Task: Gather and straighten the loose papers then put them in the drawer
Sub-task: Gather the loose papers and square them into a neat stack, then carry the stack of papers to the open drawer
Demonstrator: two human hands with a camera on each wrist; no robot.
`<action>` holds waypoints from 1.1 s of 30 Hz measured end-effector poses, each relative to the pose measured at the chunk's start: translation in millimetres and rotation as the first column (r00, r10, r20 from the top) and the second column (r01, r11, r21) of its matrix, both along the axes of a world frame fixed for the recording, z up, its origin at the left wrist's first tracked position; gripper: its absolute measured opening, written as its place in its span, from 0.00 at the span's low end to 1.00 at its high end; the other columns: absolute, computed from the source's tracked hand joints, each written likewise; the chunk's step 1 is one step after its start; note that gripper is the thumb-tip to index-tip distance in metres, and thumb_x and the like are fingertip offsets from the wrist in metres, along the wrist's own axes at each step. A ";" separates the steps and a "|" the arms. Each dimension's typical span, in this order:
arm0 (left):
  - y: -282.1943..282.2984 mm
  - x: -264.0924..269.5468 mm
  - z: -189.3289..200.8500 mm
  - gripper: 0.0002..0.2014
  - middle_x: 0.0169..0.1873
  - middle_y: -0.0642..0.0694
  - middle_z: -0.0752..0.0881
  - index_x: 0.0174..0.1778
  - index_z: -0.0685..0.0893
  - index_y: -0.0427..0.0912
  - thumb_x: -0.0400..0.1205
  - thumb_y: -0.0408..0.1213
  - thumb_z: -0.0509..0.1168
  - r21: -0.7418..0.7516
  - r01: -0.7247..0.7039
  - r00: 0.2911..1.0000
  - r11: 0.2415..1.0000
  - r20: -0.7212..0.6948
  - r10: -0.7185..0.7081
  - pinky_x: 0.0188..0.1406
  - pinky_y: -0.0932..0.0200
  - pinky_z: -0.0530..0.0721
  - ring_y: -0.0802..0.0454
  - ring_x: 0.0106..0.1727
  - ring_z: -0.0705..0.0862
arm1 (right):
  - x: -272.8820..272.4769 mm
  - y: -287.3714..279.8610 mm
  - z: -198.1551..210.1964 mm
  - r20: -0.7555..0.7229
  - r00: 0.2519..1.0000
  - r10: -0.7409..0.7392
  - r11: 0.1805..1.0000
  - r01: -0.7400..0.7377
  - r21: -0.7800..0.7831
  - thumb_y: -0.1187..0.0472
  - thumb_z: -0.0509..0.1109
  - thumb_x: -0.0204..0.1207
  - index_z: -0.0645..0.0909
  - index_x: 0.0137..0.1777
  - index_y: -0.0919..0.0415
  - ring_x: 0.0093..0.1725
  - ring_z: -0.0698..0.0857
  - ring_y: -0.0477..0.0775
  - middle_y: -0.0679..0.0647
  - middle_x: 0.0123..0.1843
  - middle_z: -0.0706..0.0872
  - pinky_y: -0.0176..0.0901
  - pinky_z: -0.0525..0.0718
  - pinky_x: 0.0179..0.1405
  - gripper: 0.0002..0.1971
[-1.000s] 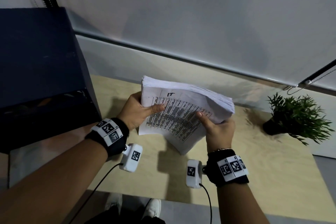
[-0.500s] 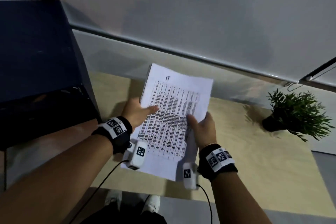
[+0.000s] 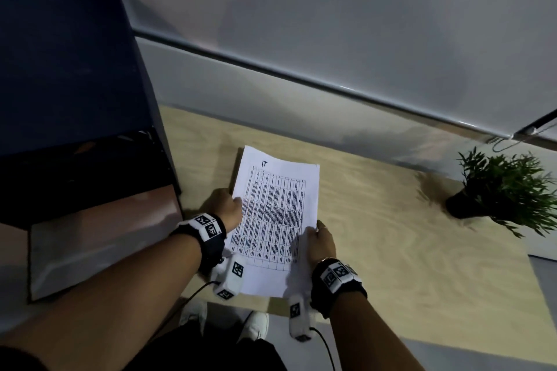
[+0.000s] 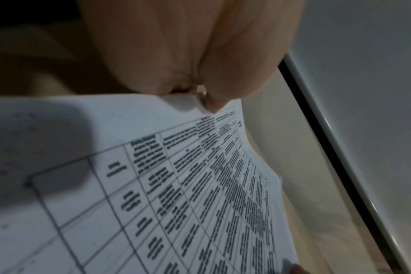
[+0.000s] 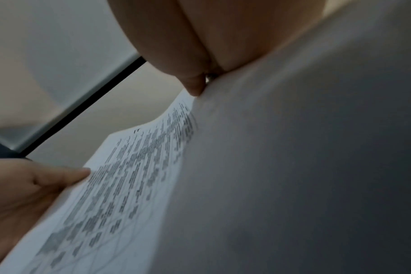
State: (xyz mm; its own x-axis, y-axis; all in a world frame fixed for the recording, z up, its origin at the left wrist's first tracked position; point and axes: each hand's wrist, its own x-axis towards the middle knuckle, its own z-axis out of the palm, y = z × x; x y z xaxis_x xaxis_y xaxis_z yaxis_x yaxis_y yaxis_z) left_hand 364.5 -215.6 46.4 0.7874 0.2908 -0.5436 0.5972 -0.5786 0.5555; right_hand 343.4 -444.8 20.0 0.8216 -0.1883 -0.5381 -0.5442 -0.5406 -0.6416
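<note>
A stack of white papers [image 3: 275, 220] with a printed table on the top sheet is held flat over the wooden table [image 3: 391, 235], tidied into one pile. My left hand [image 3: 227, 209] grips the stack's left edge, thumb on top. My right hand [image 3: 321, 239] grips the lower right edge. In the left wrist view the papers [image 4: 176, 185] fill the lower frame under my thumb. The right wrist view shows the papers [image 5: 134, 166] from the right side, with my left hand's thumb [image 5: 59, 176] on the far edge. The dark cabinet [image 3: 66, 84] stands at the left, its open drawer [image 3: 99, 238] below.
A small potted plant [image 3: 500, 190] stands at the table's right side. A grey wall with a rail runs behind the table. My shoes show below the table's front edge.
The stack went from standing bent on its edge to lying flat and low over the table. Both hands dropped with it toward the table's front edge.
</note>
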 end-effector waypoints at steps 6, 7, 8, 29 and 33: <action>5.1 -4.0 31.8 0.23 0.61 0.34 0.86 0.65 0.81 0.31 0.86 0.48 0.59 -0.007 0.073 0.997 0.997 -0.029 -0.074 0.49 0.55 0.83 0.36 0.57 0.87 | -0.8 12.6 33.7 0.004 0.994 -0.114 0.991 0.113 0.071 0.66 0.60 0.79 0.79 0.51 0.78 0.26 0.83 0.58 0.68 0.37 0.86 0.40 0.79 0.21 0.13; 4.7 -3.1 35.9 0.22 0.64 0.33 0.85 0.69 0.77 0.30 0.87 0.45 0.60 -0.042 0.041 0.999 0.998 0.007 -0.041 0.46 0.58 0.78 0.36 0.61 0.85 | -0.9 13.3 41.7 0.006 0.990 -0.143 0.985 0.141 0.102 0.66 0.59 0.78 0.78 0.49 0.78 0.21 0.82 0.56 0.68 0.33 0.85 0.39 0.77 0.17 0.12; 4.5 -4.4 41.3 0.23 0.67 0.32 0.83 0.73 0.74 0.29 0.88 0.42 0.60 -0.070 0.014 0.999 0.997 0.043 -0.011 0.46 0.59 0.74 0.36 0.64 0.84 | -0.4 14.7 49.6 0.019 0.986 -0.164 0.978 0.160 0.131 0.66 0.59 0.78 0.77 0.49 0.77 0.18 0.80 0.55 0.68 0.30 0.83 0.38 0.75 0.15 0.12; 89.4 -197.6 70.4 0.09 0.38 0.38 0.84 0.52 0.81 0.41 0.87 0.39 0.57 -0.310 -0.377 0.808 0.873 0.349 0.474 0.32 0.52 0.75 0.46 0.32 0.77 | -107.7 77.8 79.0 0.066 0.956 0.285 0.843 -0.283 0.457 0.67 0.63 0.81 0.80 0.61 0.65 0.49 0.89 0.70 0.65 0.53 0.90 0.67 0.88 0.50 0.11; 102.8 -242.3 57.3 0.14 0.26 0.45 0.72 0.31 0.71 0.42 0.83 0.33 0.59 -0.324 -0.576 0.707 0.750 0.262 0.657 0.29 0.55 0.66 0.49 0.27 0.69 | -125.0 104.7 87.7 0.042 0.911 0.410 0.797 -0.380 0.470 0.70 0.62 0.82 0.83 0.54 0.62 0.44 0.92 0.65 0.61 0.48 0.92 0.54 0.90 0.41 0.09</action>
State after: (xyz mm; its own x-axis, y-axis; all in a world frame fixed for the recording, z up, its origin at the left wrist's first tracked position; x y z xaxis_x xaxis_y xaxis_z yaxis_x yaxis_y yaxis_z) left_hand 122.2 -112.8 103.7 0.6119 0.6925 -0.3821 0.5284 0.0016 0.8490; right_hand 218.4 -340.2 107.7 0.7346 0.4259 -0.5281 -0.3921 -0.3687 -0.8428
